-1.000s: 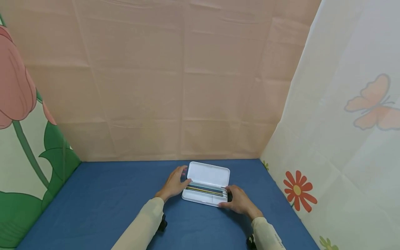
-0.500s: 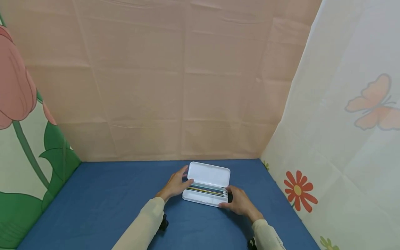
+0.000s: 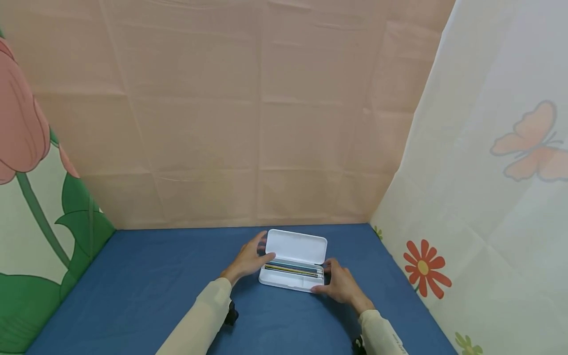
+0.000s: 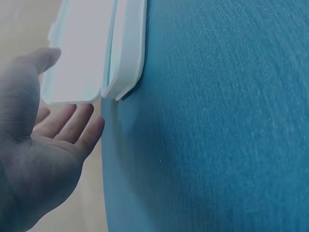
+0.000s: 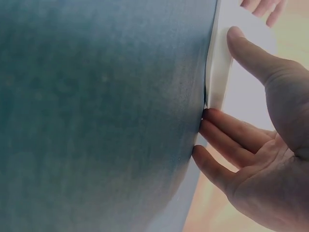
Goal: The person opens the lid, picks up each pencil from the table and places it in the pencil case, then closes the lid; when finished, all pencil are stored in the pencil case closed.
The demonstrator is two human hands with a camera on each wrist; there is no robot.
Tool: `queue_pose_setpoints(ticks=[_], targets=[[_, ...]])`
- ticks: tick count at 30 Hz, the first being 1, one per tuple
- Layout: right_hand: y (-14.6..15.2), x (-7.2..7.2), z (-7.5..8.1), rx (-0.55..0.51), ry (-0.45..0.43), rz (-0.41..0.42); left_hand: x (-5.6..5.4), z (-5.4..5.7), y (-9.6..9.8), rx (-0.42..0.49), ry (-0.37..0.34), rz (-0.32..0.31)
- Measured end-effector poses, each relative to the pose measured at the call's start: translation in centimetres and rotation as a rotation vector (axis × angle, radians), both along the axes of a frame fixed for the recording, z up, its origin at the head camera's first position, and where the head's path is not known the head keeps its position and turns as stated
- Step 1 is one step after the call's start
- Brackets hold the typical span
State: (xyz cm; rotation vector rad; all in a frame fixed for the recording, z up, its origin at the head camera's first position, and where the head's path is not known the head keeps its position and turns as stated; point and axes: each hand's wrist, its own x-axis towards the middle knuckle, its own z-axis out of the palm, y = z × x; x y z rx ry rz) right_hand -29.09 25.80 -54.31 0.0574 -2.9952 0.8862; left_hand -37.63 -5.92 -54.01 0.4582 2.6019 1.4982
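Observation:
A white pencil case (image 3: 284, 281) lies unfolded on the blue cloth, its lid (image 3: 296, 246) tilted up at the back. Several slim pencils (image 3: 290, 269) lie side by side in the base. At the case's left end is my left hand (image 3: 245, 261); its thumb overlaps the lid in the left wrist view, with relaxed fingers (image 4: 72, 124) beyond the lid's end. My right hand (image 3: 340, 284) is around the right end, thumb by the front corner. In the right wrist view its fairly straight fingers (image 5: 231, 130) reach down beside the case to the cloth.
The blue cloth (image 3: 146, 286) covers the table. A plain tan curtain (image 3: 199, 123) hangs behind it. A tulip-printed sheet (image 3: 35, 217) stands at the left, and a white sheet (image 3: 470, 207) with flower and butterfly prints at the right. Both wrists wear small dark devices.
The right fingers have lifted and spread slightly at the case's right end. The left hand and the case stay nearly where they were.

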Motion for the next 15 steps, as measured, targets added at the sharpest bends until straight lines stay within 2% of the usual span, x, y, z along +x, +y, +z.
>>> queue_pose_setpoints(ticks=[5, 15], targets=[[0.0, 0.0, -0.1, -0.019, 0.012, -0.013, 0.2, 0.2, -0.3, -0.008, 0.01, -0.015], [0.2, 0.1, -0.3, -0.046, 0.047, 0.05, 0.6, 0.9, -1.2, 0.0, 0.028, -0.076]])
